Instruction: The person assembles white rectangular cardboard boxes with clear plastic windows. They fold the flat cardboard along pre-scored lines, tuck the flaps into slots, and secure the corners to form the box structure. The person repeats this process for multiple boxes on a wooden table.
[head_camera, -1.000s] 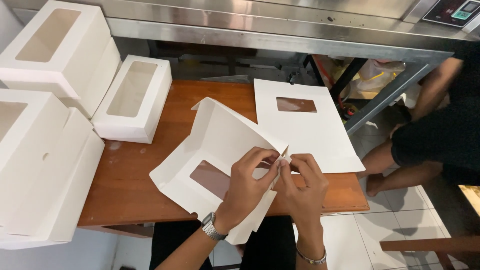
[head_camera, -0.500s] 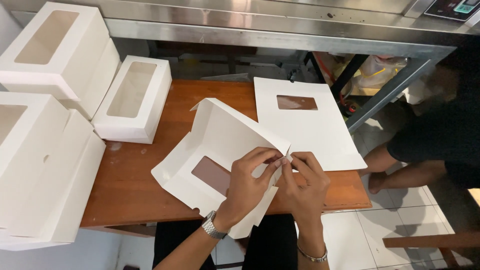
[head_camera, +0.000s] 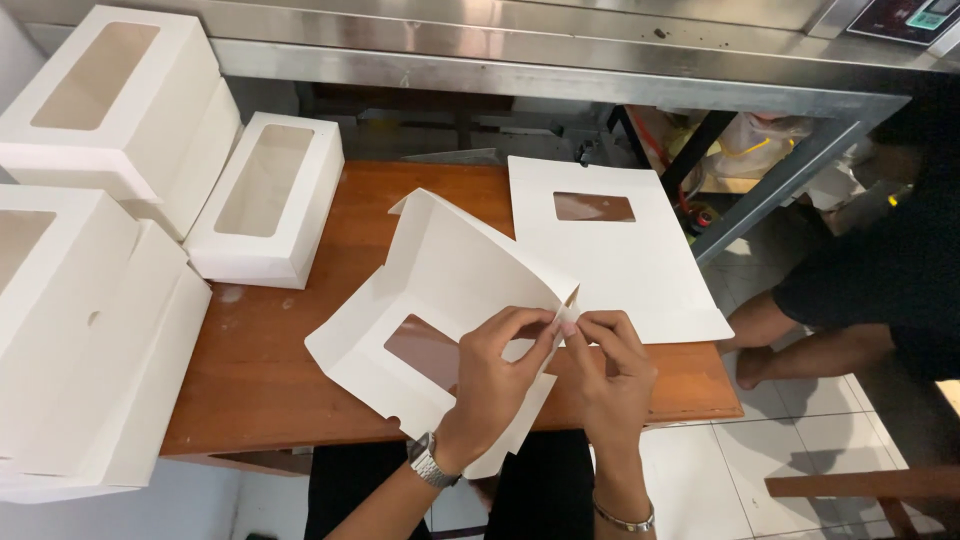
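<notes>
White card fills most of the head view. On the wooden worktop (head_camera: 300, 350) a half-folded box blank (head_camera: 440, 290) with a clear window lies at the frame's centre, its lower corner hanging past the worktop's near edge. Bare wood shows to the left of the blank and along the near edge at lower right; the rest of the surface is crowded. A flat window sheet (head_camera: 620, 270) lies just right of the blank, reaching the worktop's right edge. A small finished window box (head_camera: 265, 200) stands at upper left, with a larger finished box (head_camera: 110, 100) behind it and more big boxes (head_camera: 80, 340) stacked at the far left, overhanging the worktop's left end. A steel counter edge (head_camera: 560, 80) runs across the top of the frame.

The blank's raised right corner sits between both hands. The left hand (head_camera: 495, 375), a watch on its wrist, comes up from the bottom centre, its grip closed on the corner flap with thumb and fingers. The right hand (head_camera: 610, 365), a bracelet on its wrist, meets it from the right, fingertips pinching the same corner; the two hands touch.

Another person's bare legs (head_camera: 800, 340) rest on the tiled floor at the right.
</notes>
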